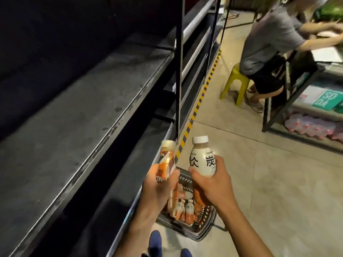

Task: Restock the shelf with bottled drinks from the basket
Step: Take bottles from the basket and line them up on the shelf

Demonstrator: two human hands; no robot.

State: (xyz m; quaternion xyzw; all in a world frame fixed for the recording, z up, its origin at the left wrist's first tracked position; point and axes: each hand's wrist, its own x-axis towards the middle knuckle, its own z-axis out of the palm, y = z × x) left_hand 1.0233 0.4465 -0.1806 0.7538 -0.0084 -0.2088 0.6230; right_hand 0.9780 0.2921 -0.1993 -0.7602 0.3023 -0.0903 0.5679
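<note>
My left hand [157,193] grips an orange-brown bottle [166,160] with a pale cap, held upright beside the shelf edge. A cream bottle [202,158] with black characters and a white cap is in my right hand [211,184]. Both hands hover above a black basket [202,230] on the floor, which holds several more bottles [185,210] of both kinds. The grey metal shelf [65,130] stretches to the left, bare and dim, with its front rail [111,130] running diagonally.
A black upright post [179,71] stands at the shelf edge. Yellow-black tape [200,101] marks the floor. A person [269,43] sits on a yellow stool [235,84] at the right. A rack [315,115] holds boxes and packed bottles. My blue shoes [156,243] show below.
</note>
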